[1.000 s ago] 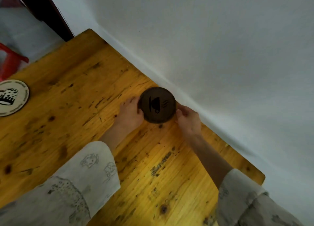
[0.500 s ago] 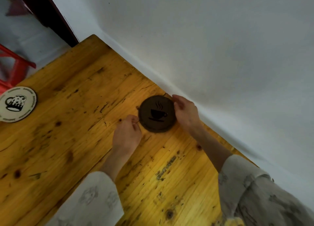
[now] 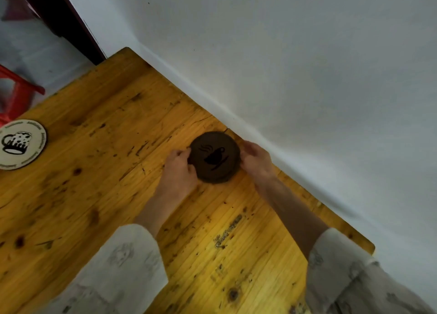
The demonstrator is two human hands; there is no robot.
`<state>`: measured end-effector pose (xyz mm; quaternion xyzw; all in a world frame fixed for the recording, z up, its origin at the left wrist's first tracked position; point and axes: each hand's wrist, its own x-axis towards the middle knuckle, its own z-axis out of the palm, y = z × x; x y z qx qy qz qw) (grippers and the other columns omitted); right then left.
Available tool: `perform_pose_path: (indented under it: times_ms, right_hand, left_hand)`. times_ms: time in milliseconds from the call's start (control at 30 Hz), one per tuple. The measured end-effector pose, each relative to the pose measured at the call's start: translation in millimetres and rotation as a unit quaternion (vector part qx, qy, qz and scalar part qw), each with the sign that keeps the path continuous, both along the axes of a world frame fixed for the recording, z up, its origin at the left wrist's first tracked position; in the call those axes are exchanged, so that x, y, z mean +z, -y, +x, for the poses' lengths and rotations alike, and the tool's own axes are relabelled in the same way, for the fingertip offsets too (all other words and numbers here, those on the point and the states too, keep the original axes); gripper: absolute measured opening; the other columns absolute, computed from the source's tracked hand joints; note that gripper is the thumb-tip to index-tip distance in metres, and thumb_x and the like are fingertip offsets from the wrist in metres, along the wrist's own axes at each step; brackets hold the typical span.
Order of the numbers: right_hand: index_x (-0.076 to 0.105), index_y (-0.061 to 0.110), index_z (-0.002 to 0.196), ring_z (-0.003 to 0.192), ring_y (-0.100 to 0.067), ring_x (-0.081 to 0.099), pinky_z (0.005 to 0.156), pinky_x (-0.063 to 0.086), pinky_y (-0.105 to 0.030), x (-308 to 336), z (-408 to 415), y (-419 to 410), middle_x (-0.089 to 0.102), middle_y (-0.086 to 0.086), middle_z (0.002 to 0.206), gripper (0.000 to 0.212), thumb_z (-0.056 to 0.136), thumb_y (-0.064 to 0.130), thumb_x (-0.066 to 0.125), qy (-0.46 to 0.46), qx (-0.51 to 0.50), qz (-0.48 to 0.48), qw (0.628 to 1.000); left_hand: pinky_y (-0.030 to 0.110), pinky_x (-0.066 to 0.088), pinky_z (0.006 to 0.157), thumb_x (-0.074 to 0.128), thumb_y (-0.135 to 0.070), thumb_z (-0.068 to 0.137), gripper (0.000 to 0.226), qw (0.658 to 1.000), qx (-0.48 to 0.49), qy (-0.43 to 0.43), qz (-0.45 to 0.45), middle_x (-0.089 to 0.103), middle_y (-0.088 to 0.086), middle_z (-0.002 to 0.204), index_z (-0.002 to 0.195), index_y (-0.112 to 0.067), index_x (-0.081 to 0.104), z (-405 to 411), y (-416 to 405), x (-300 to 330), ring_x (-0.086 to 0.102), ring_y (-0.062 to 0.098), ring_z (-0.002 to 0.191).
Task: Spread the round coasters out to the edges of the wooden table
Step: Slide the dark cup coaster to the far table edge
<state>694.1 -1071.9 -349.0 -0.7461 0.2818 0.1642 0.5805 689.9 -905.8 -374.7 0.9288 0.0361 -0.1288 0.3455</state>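
A dark brown round coaster with a black steaming-cup print lies flat on the wooden table, close to the table's far edge by the wall. My left hand pinches its left rim with the fingertips. My right hand grips its right rim, thumb and fingers curled around the edge. A white round coaster with a beer-mug print rests near the table's left edge, apart from both hands.
A grey-white wall runs right along the table's far edge. A red stool or frame stands beyond the left edge, and a dark door frame rises at the top left.
The dark coaster has been turned between my two hands, so its cup print now faces another way. Both hands shifted around its rim; it stays by the wall edge.
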Motion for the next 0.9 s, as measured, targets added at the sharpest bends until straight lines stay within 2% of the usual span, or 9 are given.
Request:
perform_pose_path:
  times_ms: [100,133,200,300,433,567,700,800,900]
  right_hand:
    - [0.045,0.011,0.134,0.132,-0.019,0.043,0.113,0.033,-0.029,4.4,12.0,3.0,0.048,-0.005,0.142,0.039,0.096,0.01,0.041,0.064,0.021,0.006,0.998]
    - [0.047,0.011,0.133,0.131,-0.018,0.044,0.111,0.033,-0.028,5.3,12.9,3.8,0.049,-0.005,0.141,0.038,0.096,0.01,0.041,0.076,0.021,-0.001,0.997]
    - [0.051,0.012,0.129,0.126,-0.02,0.049,0.109,0.037,-0.029,3.7,7.7,5.2,0.054,-0.005,0.136,0.035,0.096,0.013,0.041,0.083,-0.002,-0.05,0.995]
    - [0.056,0.012,0.123,0.111,-0.026,0.059,0.099,0.049,-0.044,-4.5,-13.1,5.8,0.062,-0.01,0.124,0.032,0.095,0.015,0.041,0.046,-0.023,-0.125,0.991]
    - [0.048,0.011,0.131,0.114,-0.026,0.057,0.099,0.049,-0.045,-12.0,-25.0,2.5,0.058,-0.01,0.128,0.038,0.093,0.013,0.045,-0.031,0.006,-0.029,0.999]
    - [0.048,0.01,0.132,0.124,-0.027,0.051,0.106,0.044,-0.045,-10.2,-6.3,6.0,0.054,-0.011,0.135,0.038,0.094,0.01,0.044,0.004,-0.003,-0.033,0.999]
    - [0.049,0.011,0.132,0.126,-0.025,0.05,0.109,0.041,-0.041,-8.1,8.9,10.3,0.053,-0.01,0.136,0.037,0.095,0.011,0.042,0.044,0.027,-0.034,0.998]
    - [0.051,0.012,0.13,0.126,-0.022,0.049,0.108,0.036,-0.028,-7.0,10.5,14.2,0.054,-0.007,0.136,0.036,0.095,0.01,0.042,0.073,0.055,-0.076,0.993]
    - [0.05,0.014,0.132,0.128,-0.021,0.047,0.106,0.036,-0.027,-10.4,-7.7,17.0,0.052,-0.006,0.138,0.039,0.093,0.012,0.045,0.112,0.134,-0.177,0.969]
  left_hand:
    - [0.012,0.049,0.059,0.039,-0.005,0.091,0.034,0.99,0.083,-0.052,-0.097,0.066,0.0,0.097,0.119,-0.012,0.057,-16.7,-8.4,3.0,0.058,0.013,0.069]
    - [0.015,0.049,0.062,0.04,-0.005,0.091,0.032,0.987,0.104,-0.059,-0.109,0.067,0.004,0.101,0.116,-0.011,0.058,-18.9,-9.8,3.6,0.057,0.011,0.071]
    - [0.026,0.049,0.088,0.04,-0.004,0.091,0.035,0.99,0.108,-0.034,-0.082,0.059,0.011,0.124,0.123,-0.01,0.053,-15.3,-9.8,5.5,0.058,0.014,0.099]
    - [0.037,0.024,0.114,0.038,-0.001,0.09,0.05,0.997,0.054,0.002,-0.056,0.033,0.012,0.147,0.138,-0.011,0.033,4.7,-2.0,10.8,0.03,0.024,0.136]
    - [0.04,0.016,0.118,0.034,0.004,0.087,0.06,0.996,-0.027,-0.061,-0.054,0.023,0.012,0.152,0.143,-0.01,0.019,21.1,10.3,8.6,0.018,0.027,0.141]
    - [0.044,0.025,0.115,0.04,0.003,0.086,0.057,0.998,0.013,-0.033,-0.054,0.035,0.014,0.145,0.14,-0.009,0.031,5.5,10.5,3.8,0.029,0.028,0.136]
    - [0.042,0.031,0.113,0.049,0.001,0.085,0.058,0.995,0.05,-0.022,-0.084,0.032,0.01,0.143,0.139,-0.013,0.032,-28.1,12.2,-1.5,0.038,0.024,0.13]
    - [0.042,0.037,0.109,0.058,-0.009,0.083,0.061,0.994,0.064,-0.011,-0.093,0.034,0.007,0.14,0.138,-0.017,0.032,-34.6,12.4,-6.2,0.047,0.022,0.119]
    - [0.041,0.021,0.114,0.068,-0.031,0.075,0.08,0.999,0.049,0.019,-0.012,0.032,0.008,0.144,0.141,-0.014,0.025,-23.9,12.8,-11.0,0.025,0.026,0.134]
